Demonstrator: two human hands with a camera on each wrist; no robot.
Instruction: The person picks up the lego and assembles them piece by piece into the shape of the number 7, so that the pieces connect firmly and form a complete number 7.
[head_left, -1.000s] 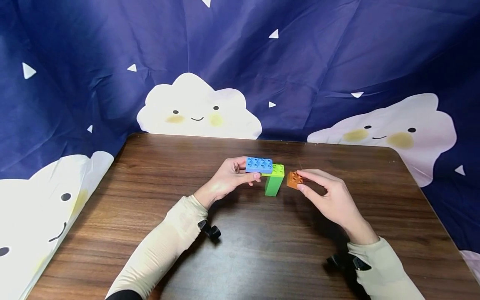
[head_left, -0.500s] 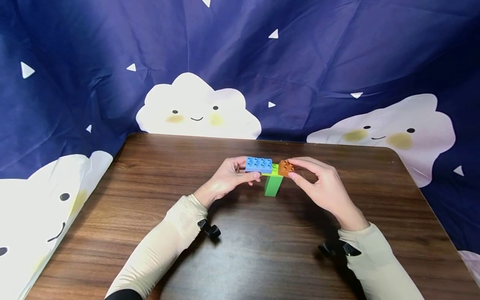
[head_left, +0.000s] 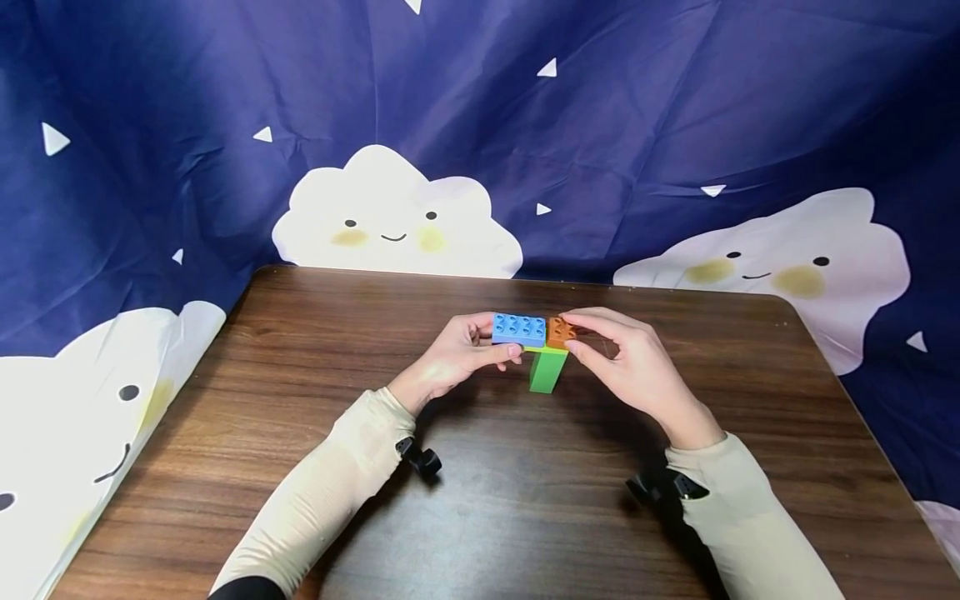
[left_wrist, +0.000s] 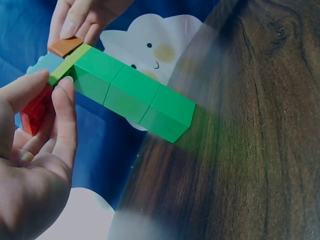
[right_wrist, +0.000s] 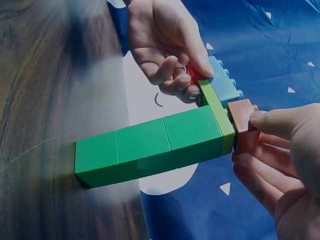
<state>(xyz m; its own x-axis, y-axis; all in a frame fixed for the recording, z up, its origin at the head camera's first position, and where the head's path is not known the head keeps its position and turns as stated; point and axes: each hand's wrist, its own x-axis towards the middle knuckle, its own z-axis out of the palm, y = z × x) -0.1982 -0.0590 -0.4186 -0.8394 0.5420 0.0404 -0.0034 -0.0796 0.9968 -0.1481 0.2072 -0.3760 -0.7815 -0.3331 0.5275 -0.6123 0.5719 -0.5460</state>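
Observation:
My left hand (head_left: 459, 357) holds the left end of a joined toy-brick build, thumb against the blue brick (head_left: 519, 330). A red brick (left_wrist: 34, 112) shows under that end, by the curled fingers. Beneath the blue brick runs a thin lime-green piece (right_wrist: 214, 102). A column of three green bricks (right_wrist: 145, 145) hangs down from its right end; whether its foot touches the table I cannot tell. Between thumb and fingers, my right hand (head_left: 637, 367) pinches an orange brick (right_wrist: 241, 120) over the lime piece's right end, beside the blue brick. Some studs show in a narrow gap under it.
The brown wood-grain table (head_left: 480, 508) spreads under both arms. Its far edge meets a dark blue cloth (head_left: 585, 108) printed with white clouds and triangles. A small black device (head_left: 420, 458) sits at the left wrist, another (head_left: 667, 485) at the right.
My right hand has moved left and a little farther back, bringing the orange brick from beside the build onto its right end. The left hand and the build have stayed almost still.

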